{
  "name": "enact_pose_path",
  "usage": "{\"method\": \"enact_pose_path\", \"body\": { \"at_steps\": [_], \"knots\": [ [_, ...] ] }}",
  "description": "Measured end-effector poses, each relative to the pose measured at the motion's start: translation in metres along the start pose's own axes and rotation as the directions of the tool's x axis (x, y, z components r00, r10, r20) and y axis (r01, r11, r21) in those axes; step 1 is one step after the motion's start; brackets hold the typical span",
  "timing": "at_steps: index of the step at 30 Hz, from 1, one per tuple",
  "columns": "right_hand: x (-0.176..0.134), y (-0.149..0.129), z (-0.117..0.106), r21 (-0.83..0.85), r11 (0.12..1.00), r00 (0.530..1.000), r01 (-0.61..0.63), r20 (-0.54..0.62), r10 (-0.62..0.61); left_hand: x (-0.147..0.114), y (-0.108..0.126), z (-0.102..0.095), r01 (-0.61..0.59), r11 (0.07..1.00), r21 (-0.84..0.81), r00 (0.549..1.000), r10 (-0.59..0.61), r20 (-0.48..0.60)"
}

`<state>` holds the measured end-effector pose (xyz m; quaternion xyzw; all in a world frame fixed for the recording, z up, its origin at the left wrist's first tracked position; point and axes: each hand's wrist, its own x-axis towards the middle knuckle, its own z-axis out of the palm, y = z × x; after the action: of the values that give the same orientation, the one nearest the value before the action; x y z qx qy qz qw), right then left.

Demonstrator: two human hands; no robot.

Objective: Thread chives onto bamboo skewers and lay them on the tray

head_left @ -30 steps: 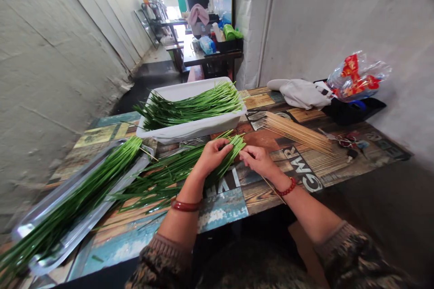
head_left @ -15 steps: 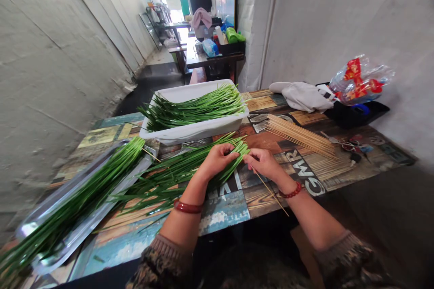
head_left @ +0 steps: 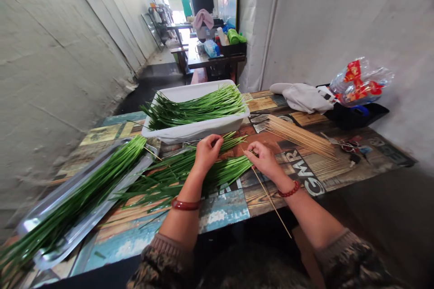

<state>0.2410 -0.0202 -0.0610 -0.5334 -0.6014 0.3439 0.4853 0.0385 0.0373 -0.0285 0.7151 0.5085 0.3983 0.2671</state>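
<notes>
My right hand (head_left: 263,159) grips a thin wooden skewer (head_left: 276,214), which slants down past the table's front edge. Pale ends of a bunch of green chives (head_left: 233,169) lie against its fingers, by the skewer's upper part. To the left, over the loose chives (head_left: 162,169) on the table, my left hand (head_left: 206,156) is closed, thumb against forefinger; whether a stalk is between them is hidden. A metal tray (head_left: 73,237) at the left holds chives (head_left: 101,185) with a skewer through their pale ends.
Behind my hands, a white plastic tub (head_left: 193,133) holds more chives. At the right lie a pile of skewers (head_left: 301,137), keys (head_left: 351,146), a pale cap (head_left: 305,97) and a clear-and-red plastic bag (head_left: 362,83). A person in green (head_left: 186,4) stands by the far doorway.
My left hand has moved left, away from the right hand and the chives' pale ends. The right hand keeps the skewer, whose lower end now reaches further down.
</notes>
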Motion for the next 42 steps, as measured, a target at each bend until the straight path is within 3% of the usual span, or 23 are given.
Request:
{"method": "enact_pose_path", "body": {
  "at_steps": [4, 12, 18, 25, 28, 31, 33, 37, 42],
  "knots": [
    [0.0, 0.002, 0.0, 0.025, 0.997, 0.997, -0.073, 0.006, 0.073, 0.003, -0.007, -0.003, -0.049, 0.99, 0.134, 0.998, 0.054, -0.031],
    [0.0, 0.003, 0.001, 0.002, 1.0, 1.0, -0.026, -0.007, 0.026, 0.001, -0.006, 0.009, -0.26, 0.935, 0.242, 0.949, 0.201, 0.245],
    [0.001, 0.004, 0.001, -0.035, 0.999, 0.999, -0.021, 0.023, 0.022, -0.002, 0.0, 0.012, -0.296, 0.829, 0.475, 0.938, 0.16, 0.307],
    [0.001, 0.007, 0.001, -0.049, 0.997, 0.999, 0.053, 0.0, -0.053, -0.004, 0.01, 0.017, -0.283, 0.68, 0.676, 0.954, 0.126, 0.273],
    [0.001, 0.006, 0.001, -0.035, 0.998, 0.999, 0.048, -0.005, -0.048, -0.002, 0.011, 0.013, -0.275, 0.74, 0.614, 0.961, 0.199, 0.19],
    [0.002, 0.003, 0.001, -0.024, 0.999, 0.999, 0.047, -0.007, -0.048, 0.0, 0.01, 0.008, -0.253, 0.882, 0.397, 0.966, 0.256, 0.046],
    [0.003, 0.002, 0.001, 0.005, 0.999, 0.999, 0.047, -0.004, -0.047, 0.0, 0.01, 0.006, -0.213, 0.951, 0.225, 0.975, 0.22, -0.009],
    [0.002, 0.0, 0.001, 0.01, 0.998, 0.998, 0.058, 0.004, -0.058, -0.002, 0.013, 0.008, -0.049, 0.996, -0.073, 0.995, 0.056, 0.085],
    [0.0, -0.003, 0.0, -0.01, 0.992, 0.992, 0.125, 0.004, -0.125, -0.007, 0.016, 0.014, 0.018, 0.982, -0.189, 0.979, 0.021, 0.204]
  ]
}}
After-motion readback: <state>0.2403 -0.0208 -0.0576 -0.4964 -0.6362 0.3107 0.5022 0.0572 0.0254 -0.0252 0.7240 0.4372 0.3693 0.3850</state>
